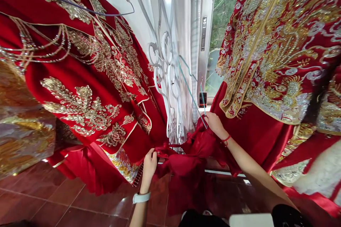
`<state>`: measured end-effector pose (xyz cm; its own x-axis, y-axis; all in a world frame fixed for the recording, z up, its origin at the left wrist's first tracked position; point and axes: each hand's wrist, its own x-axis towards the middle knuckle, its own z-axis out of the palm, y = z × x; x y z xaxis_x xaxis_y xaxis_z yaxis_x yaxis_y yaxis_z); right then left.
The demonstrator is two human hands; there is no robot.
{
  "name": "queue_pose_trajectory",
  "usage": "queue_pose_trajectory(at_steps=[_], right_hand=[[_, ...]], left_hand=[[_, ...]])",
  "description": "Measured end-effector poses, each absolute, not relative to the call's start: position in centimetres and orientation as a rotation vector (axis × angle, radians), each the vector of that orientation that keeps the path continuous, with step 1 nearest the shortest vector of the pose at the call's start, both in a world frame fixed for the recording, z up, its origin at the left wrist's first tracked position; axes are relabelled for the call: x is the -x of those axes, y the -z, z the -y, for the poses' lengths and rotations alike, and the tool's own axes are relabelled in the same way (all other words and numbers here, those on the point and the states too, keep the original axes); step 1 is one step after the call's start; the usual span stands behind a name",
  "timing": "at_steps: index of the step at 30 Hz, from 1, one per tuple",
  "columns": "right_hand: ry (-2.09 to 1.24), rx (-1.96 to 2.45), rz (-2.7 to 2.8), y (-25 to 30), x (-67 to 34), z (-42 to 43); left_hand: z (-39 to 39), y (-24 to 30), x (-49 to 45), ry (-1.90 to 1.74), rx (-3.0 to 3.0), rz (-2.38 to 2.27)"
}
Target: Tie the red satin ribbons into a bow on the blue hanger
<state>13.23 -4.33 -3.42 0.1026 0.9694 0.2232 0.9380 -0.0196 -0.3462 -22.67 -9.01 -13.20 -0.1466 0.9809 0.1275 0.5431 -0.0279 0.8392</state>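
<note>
A plain dark red garment [183, 165] hangs between my two hands, its lower part falling toward the floor. My left hand [150, 163] is closed, pinching the garment's left edge. Farther up and to the right, my right hand [215, 124] is closed around gathered red cloth and the lower part of a thin teal wire hanger [189, 91]. The hanger's hook points up and left, in front of the white metalwork. Folds hide how the hanger sits within the cloth, and my right fingertips are partly hidden.
Red garments with silver beading [85, 108] hang at left, a blue wire hanger [80, 7] above them. A gold-embroidered red jacket [266, 53] hangs at right. White scrolled metalwork [165, 56] stands between, beside a window [221, 25]. The floor has dark red tiles [90, 198].
</note>
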Motion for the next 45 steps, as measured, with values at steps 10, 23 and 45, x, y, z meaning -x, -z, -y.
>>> queue_pose_trajectory(at_steps=[10, 23, 45], right_hand=[[0.261, 2.153, 2.186, 0.6, -11.4, 6.1], [0.420, 2.098, 2.375, -2.5, -9.7, 8.2], [0.169, 1.427, 1.856, 0.3, -13.4, 5.8]], left_hand=[[9.9, 5.3, 22.2, -1.362, -1.095, -1.315], [8.2, 3.1, 18.4, -1.533, -0.890, -1.058], [1.1, 2.8, 15.3, -1.501, -0.816, -0.963]])
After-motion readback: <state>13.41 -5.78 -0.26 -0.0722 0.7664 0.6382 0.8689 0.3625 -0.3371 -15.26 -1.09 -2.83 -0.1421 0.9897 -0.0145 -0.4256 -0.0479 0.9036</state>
